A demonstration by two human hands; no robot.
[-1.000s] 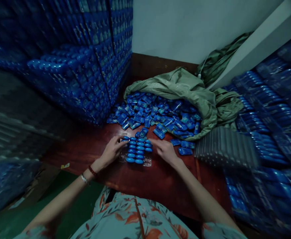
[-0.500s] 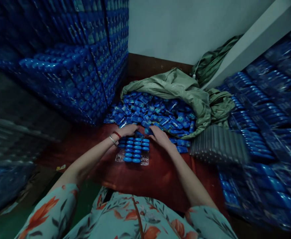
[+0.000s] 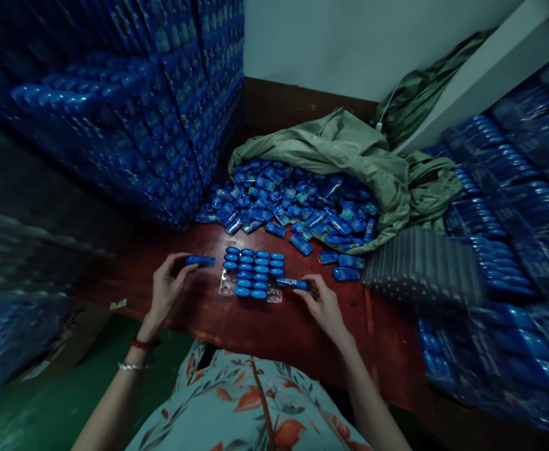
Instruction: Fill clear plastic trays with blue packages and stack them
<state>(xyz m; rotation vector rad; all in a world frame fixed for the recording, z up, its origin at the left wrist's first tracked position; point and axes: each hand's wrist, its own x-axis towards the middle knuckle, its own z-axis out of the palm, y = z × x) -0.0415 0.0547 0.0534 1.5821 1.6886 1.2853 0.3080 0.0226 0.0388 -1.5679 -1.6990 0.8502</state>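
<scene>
The left hand (image 3: 165,287) pinches a blue packet (image 3: 202,260) left of the clear tray (image 3: 228,283), the right hand (image 3: 323,305) a second packet (image 3: 293,284) at right.

"Who's holding what?"
"The left hand (image 3: 166,287) holds a blue packet (image 3: 200,260) out to the left of the clear tray (image 3: 228,289), apart from it. The right hand (image 3: 323,305) holds a second packet (image 3: 293,284), its tip over the tray's right side."
"What's in the tray?"
"Rows of blue packets (image 3: 260,269), with clear plastic showing at both near corners."
"And around it?"
"A red table (image 3: 236,326) beneath, a loose heap of packets (image 3: 274,194) spilling from a green sack (image 3: 330,147) beyond, and a grey ribbed stack (image 3: 419,266) to the right."
</scene>
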